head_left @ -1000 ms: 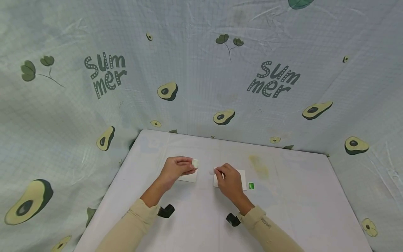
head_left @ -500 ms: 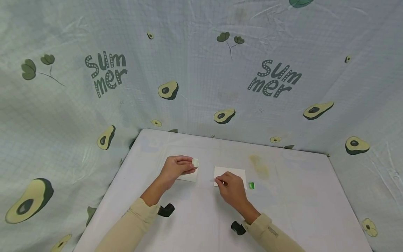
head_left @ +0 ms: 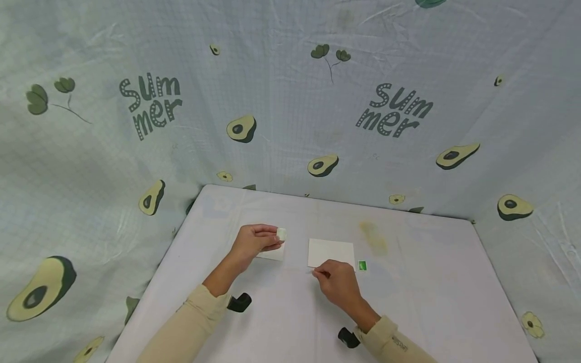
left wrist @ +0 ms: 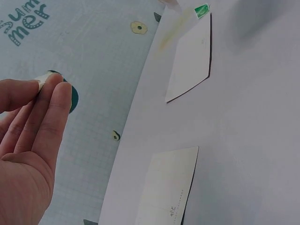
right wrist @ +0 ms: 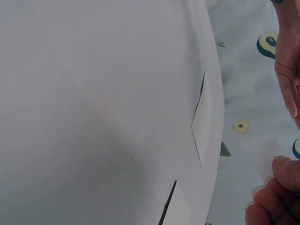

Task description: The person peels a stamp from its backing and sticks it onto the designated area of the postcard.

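My left hand [head_left: 251,244] pinches a small pale square of paper [head_left: 281,234] between thumb and fingers, raised above a white card [head_left: 274,253] that it partly covers. The left wrist view shows small print on this card [left wrist: 164,183]. Lower and to the right, my right hand [head_left: 338,282] pinches a thin, see-through scrap of film [right wrist: 268,157] with thumb and forefinger. That hand is at the near edge of a second white card [head_left: 331,250]. A small green picture stamp [head_left: 362,265] lies just right of this card.
Both cards lie on a white-covered table [head_left: 426,292] with a yellowish stain [head_left: 373,237] toward the back right. A cloth curtain [head_left: 281,91] printed with avocados and lettering hangs behind and at the sides. A black wrist device [head_left: 239,302] sits below my left wrist.
My right hand has moved toward me, from over the right card to its near edge, uncovering most of it, still pinching the film. The left hand has stayed in place with the paper square.
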A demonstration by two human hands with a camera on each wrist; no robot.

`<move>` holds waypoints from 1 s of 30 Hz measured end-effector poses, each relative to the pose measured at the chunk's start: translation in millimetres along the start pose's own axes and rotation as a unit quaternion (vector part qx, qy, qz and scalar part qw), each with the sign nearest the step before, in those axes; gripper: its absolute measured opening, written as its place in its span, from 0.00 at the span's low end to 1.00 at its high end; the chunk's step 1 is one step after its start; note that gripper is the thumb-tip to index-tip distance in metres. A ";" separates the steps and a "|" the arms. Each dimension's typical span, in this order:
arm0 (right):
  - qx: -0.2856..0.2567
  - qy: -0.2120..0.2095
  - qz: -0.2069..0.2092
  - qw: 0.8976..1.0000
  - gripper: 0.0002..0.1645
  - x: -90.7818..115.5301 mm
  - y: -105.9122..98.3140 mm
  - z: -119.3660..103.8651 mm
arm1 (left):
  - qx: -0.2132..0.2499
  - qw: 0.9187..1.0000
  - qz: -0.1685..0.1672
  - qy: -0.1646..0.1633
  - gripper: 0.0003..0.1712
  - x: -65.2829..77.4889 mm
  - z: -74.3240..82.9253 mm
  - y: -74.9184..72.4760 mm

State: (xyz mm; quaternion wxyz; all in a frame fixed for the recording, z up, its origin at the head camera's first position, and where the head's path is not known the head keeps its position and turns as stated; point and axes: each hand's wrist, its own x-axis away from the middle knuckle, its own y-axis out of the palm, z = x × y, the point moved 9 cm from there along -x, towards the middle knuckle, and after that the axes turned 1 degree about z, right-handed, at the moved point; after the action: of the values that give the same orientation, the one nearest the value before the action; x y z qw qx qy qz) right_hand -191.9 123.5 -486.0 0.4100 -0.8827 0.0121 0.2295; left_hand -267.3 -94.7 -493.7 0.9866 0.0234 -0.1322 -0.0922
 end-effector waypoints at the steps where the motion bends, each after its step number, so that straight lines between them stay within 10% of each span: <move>1: 0.003 0.002 -0.003 1.000 0.06 0.5 -0.3 -0.2 | 0.000 1.000 0.000 0.000 0.18 -0.1 0.1 -0.1; 17: 0.074 -0.090 -0.009 0.993 0.03 7.0 3.0 -16.4 | 0.002 1.000 0.006 -0.008 0.19 2.0 -1.4 -3.4; 30: 0.018 -0.145 0.073 0.987 0.17 -22.3 -4.2 -32.9 | 0.003 1.000 0.000 0.001 0.24 -2.4 -3.9 10.8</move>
State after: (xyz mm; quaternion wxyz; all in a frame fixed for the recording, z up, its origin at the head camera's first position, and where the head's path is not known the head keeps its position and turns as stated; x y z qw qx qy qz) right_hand -197.9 98.6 -455.5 0.4055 -0.8292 0.0215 0.3841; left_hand -266.6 -83.5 -497.3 0.9868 0.0260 -0.1315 -0.0914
